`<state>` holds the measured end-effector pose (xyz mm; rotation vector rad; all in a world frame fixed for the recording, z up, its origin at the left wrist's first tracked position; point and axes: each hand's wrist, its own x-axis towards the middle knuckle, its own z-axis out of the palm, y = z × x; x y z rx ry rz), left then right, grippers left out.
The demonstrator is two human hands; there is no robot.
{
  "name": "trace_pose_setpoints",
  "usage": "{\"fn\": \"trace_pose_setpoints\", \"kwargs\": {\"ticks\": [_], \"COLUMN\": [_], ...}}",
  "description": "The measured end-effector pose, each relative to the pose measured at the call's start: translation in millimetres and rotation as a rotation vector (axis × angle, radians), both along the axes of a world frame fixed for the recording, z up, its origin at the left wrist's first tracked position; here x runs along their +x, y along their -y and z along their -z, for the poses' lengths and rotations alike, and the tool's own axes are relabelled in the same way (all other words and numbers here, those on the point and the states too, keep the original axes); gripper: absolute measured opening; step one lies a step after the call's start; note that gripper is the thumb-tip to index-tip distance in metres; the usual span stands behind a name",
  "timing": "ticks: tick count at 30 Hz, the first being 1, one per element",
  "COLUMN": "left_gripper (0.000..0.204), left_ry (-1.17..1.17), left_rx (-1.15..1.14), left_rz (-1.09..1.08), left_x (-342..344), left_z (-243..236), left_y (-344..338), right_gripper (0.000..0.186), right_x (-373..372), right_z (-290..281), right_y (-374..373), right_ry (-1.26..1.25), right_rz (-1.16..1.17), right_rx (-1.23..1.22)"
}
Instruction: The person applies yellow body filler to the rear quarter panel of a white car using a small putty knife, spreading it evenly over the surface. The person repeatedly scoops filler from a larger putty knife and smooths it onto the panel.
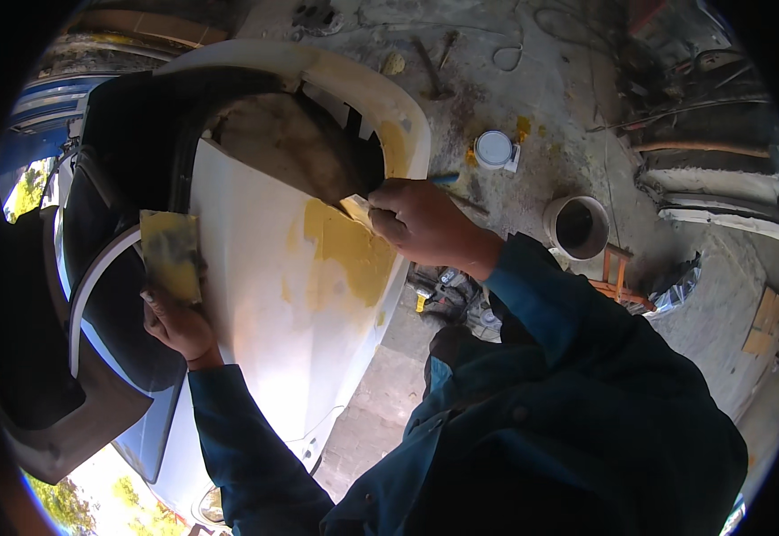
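My left hand grips a flat square board smeared with yellow paste, upright at the panel's left. My right hand is closed on a thin spreader, mostly hidden by my fingers, at the edge of a white body panel of a vehicle. A large patch of yellow filler spreads over the panel just below and left of that hand. A dark opening with a brownish inner surface lies above, framed by the white rim, which carries more filler on its right side.
A lidded white can, a bucket, a wooden frame, dark tools and a hammer lie on the concrete floor. Dark curved panels stand at the left, and long clutter lines the right.
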<state>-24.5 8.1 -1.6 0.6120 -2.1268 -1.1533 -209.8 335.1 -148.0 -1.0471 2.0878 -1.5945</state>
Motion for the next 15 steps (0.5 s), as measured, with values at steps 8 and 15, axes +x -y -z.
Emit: {"fn": "trace_pose_setpoints", "kwargs": {"ticks": [8,15], "left_gripper": [0.067,0.068], "left_ry": [0.018,0.046], "left_rx": [-0.04,-0.056], "left_rz": [-0.041,-0.107], "left_x": [4.8,1.7], "left_z": [3.0,1.0], "left_y": [9.5,6.9], "right_gripper": [0.019,0.02], "right_x": [13.7,50.0], "right_z": [60.2,91.1], "right_y": [-40.4,-20.9], "right_ry": [0.068,-0.074], "right_rz": [0.214,0.146], "right_rx": [-0.07,0.054]}}
